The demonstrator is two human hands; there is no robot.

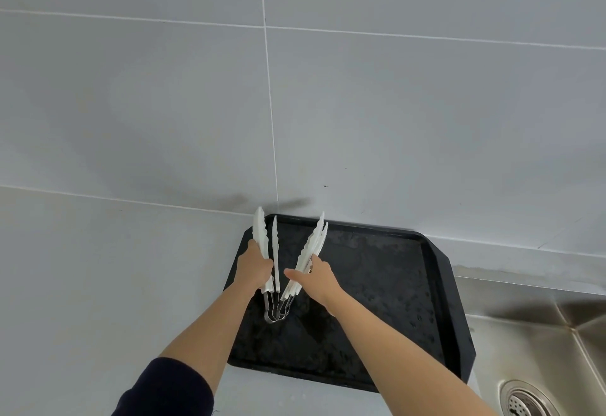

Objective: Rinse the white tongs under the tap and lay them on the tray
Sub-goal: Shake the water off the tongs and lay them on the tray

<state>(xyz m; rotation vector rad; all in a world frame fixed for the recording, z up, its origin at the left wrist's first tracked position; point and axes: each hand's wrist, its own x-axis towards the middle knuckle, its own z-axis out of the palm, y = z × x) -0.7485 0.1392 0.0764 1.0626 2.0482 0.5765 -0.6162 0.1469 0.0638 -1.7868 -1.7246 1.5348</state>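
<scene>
Head view: white tongs (308,251) spread in a V, metal hinge ends lowest, over the wet black tray (377,284) (on a grey surface (114,284) beside a steel sink (541,333)). Curled round their left arms is the left hand (257,266); the right hand (316,276) grips the right arms, thumb out.

wall (131,87): done in big grey tiles, split by thin white grout lines (269,87) | light: kept soft, blurry shadows thrown low on the wall | desk (82,268): grey, matte, butted up against the tiles | sink (541,333): steel, sunk in at the right, drain strainer (524,401) seen bottom corner
</scene>
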